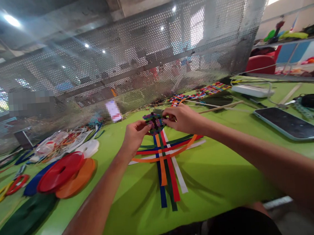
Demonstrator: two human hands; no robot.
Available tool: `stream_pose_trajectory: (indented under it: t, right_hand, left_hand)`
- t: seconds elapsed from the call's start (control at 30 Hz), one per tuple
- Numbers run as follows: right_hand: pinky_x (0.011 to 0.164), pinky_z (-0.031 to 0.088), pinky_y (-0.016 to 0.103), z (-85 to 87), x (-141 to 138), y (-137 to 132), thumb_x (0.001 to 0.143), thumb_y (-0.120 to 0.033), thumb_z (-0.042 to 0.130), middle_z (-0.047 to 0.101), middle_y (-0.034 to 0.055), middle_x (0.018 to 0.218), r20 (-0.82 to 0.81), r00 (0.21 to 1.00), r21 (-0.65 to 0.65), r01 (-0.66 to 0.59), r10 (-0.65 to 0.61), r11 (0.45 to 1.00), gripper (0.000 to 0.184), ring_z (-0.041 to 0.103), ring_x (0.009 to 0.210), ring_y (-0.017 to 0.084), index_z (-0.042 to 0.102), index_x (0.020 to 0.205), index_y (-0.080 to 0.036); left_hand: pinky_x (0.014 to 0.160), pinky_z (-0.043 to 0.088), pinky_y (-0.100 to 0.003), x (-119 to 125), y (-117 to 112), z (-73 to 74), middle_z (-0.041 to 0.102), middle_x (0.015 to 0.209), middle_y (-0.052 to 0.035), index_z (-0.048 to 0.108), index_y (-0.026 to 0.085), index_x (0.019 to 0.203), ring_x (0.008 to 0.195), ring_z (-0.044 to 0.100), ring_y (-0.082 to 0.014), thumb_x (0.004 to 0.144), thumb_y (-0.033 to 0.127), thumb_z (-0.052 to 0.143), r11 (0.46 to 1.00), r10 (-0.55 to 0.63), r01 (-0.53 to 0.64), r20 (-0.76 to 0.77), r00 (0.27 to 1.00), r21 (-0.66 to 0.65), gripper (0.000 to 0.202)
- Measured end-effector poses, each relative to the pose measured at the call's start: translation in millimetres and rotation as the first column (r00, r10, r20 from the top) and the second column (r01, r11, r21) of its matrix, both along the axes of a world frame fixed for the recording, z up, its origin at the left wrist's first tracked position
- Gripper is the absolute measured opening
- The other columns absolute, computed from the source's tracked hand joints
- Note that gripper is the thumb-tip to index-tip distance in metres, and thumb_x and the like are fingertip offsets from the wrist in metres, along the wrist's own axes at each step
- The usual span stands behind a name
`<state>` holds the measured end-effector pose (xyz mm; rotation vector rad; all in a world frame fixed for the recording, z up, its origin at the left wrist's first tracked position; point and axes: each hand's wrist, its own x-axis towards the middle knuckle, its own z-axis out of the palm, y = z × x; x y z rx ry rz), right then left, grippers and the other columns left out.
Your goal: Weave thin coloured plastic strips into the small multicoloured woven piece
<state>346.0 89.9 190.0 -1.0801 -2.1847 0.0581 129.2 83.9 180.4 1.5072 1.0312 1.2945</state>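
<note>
Both hands hold a small woven patch of coloured strips above a green table. My left hand pinches the patch's left edge, and my right hand grips its right side. Loose strip ends in blue, orange, red, green and white hang from the patch and fan out across the table toward me and to both sides.
Rolls of strip lie at the left: red, orange, white, dark green. A phone lies at the right, a white box behind it. A finished woven band lies by the perforated metal screen.
</note>
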Motion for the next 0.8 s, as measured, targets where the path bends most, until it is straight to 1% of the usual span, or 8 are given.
stream_pose_trajectory:
  t: [0.1,0.23,0.37,0.43,0.47,0.6,0.7,0.8]
  right_hand:
    - [0.058,0.026,0.027,0.0,0.9,1.4,0.088,-0.025,0.059,0.060,0.0023,0.064,-0.006,1.000,-0.003,-0.011,0.011,1.000,0.016,0.045,0.056,0.014,0.071,0.092,-0.015]
    - [0.058,0.025,0.027,-0.8,1.6,4.6,0.088,-0.026,0.060,0.055,0.0006,0.062,-0.041,0.999,0.000,-0.002,0.002,1.000,0.014,0.042,0.056,0.013,0.068,0.086,-0.015]
    - [0.057,0.024,0.027,-2.2,1.0,7.3,0.088,-0.025,0.060,0.051,-0.0013,0.061,-0.069,0.998,-0.012,-0.010,0.009,1.000,0.013,0.038,0.055,0.012,0.065,0.082,-0.015]
    - [0.058,0.025,0.026,-2.6,1.0,7.8,0.086,-0.023,0.060,0.051,-0.0020,0.062,-0.089,0.996,-0.017,-0.023,0.022,1.000,0.010,0.039,0.056,0.012,0.065,0.088,-0.015]
    - [0.058,0.026,0.026,-2.7,1.2,7.7,0.086,-0.022,0.060,0.051,-0.0024,0.063,-0.100,0.995,-0.019,-0.033,0.031,0.999,0.012,0.039,0.056,0.012,0.065,0.094,-0.015]
    - [0.061,0.030,0.025,-1.4,3.7,6.1,0.085,-0.017,0.053,0.053,-0.0037,0.063,-0.097,0.992,-0.027,-0.078,0.075,0.997,0.036,0.042,0.058,0.014,0.056,0.121,-0.011]
    - [0.063,0.033,0.025,0.7,6.0,4.5,0.084,-0.015,0.050,0.056,-0.0035,0.063,-0.075,0.992,-0.036,-0.103,0.100,0.994,0.044,0.045,0.058,0.014,0.052,0.128,-0.009]
    - [0.064,0.034,0.025,2.1,7.3,3.7,0.082,-0.014,0.048,0.059,-0.0025,0.064,-0.082,0.991,-0.043,-0.114,0.111,0.992,0.046,0.047,0.057,0.014,0.053,0.128,-0.009]
  left_hand:
    - [0.063,0.059,-0.030,-0.8,0.9,-1.1,0.070,0.072,-0.0047,0.072,0.011,0.074,0.063,0.065,-0.0165,0.055,0.045,0.095,1.000,-0.011,0.011,-0.006,1.000,0.011,0.045]
    - [0.068,0.060,-0.030,-0.8,1.8,-3.2,0.072,0.078,-0.0052,0.074,0.012,0.084,0.070,0.068,-0.0178,0.054,0.044,0.096,0.999,-0.029,0.029,-0.008,1.000,0.013,0.048]
    - [0.062,0.059,-0.028,-0.7,2.0,-4.4,0.074,0.082,-0.0064,0.075,0.013,0.090,0.070,0.068,-0.0178,0.055,0.045,0.095,0.999,-0.036,0.036,-0.008,0.999,0.015,0.052]
    - [0.059,0.058,-0.027,-0.8,1.9,-4.2,0.074,0.082,-0.0067,0.075,0.014,0.091,0.068,0.067,-0.0173,0.057,0.045,0.095,0.999,-0.033,0.034,-0.007,0.999,0.023,0.050]
    - [0.059,0.058,-0.026,-0.9,1.8,-4.0,0.074,0.082,-0.0066,0.076,0.014,0.091,0.068,0.067,-0.0169,0.058,0.045,0.094,0.999,-0.032,0.032,-0.005,0.999,0.029,0.049]
    - [0.058,0.056,-0.024,-0.8,1.1,-3.2,0.072,0.077,-0.0045,0.078,0.016,0.089,0.065,0.064,-0.0149,0.061,0.043,0.093,0.998,-0.026,0.027,-0.006,1.000,0.052,0.042]
    - [0.058,0.056,-0.025,-0.8,0.6,-2.5,0.072,0.076,-0.0049,0.079,0.015,0.088,0.065,0.064,-0.0152,0.061,0.044,0.092,0.998,-0.025,0.026,-0.024,0.999,0.057,0.041]
    - [0.059,0.056,-0.026,-1.0,0.6,-1.7,0.072,0.077,-0.0051,0.080,0.015,0.090,0.064,0.063,-0.0149,0.061,0.045,0.092,0.998,-0.020,0.022,-0.046,0.999,0.064,0.043]
